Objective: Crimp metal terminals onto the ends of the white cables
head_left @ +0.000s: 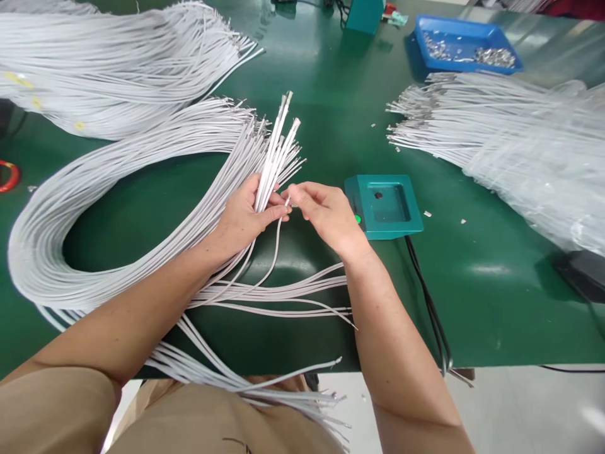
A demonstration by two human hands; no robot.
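My left hand [246, 214] is closed around a bunch of white cables [271, 167], their ends fanning up and away. Between its thumb and fingertips it also holds the tip of a single white cable [277, 243], which curves down toward me. My right hand [326, 211] pinches right beside that tip. A small metallic bit shows at its fingertips, too small to name. A large looped bundle of white cables [35, 252] lies left of my hands, its ends close behind the held bunch.
A teal device [416, 214] with a recessed top and green light stands right of my right hand, black cords running to the table edge. A blue tray [466, 28] holds small metal parts. More cable bundles [520, 139] lie right and back left [118, 57]. Loose cables [283, 293] extend below my hands.
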